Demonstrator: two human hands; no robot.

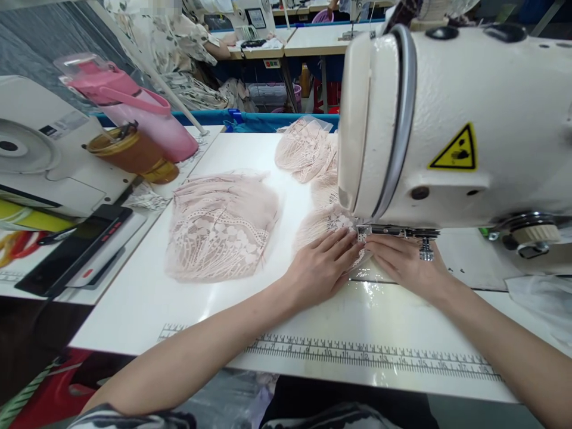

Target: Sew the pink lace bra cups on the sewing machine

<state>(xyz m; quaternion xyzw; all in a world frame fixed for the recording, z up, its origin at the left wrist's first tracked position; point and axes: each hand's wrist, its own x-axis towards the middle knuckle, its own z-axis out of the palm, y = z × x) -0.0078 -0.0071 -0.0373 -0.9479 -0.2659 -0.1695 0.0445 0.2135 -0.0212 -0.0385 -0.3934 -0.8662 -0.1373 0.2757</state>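
We see the left hand (328,259) laid flat, fingers extended and released, on the pale pink lace (315,223) beside the needle of the sewing machine (465,101). The right hand (404,262) meets it on the needle's other side, partly hidden by the machine; we cannot tell whether it pinches the lace. We note this lace on the bench (134,322), trailing away behind the machine head. A second lace piece (223,229) lies apart, to the left.

Gathered pale-pink lace (320,217) partly under bulky white sewing machine (496,101), squarish pale-pink lace panel (223,229) leftward, tall pink bottle (152,128) behind-left
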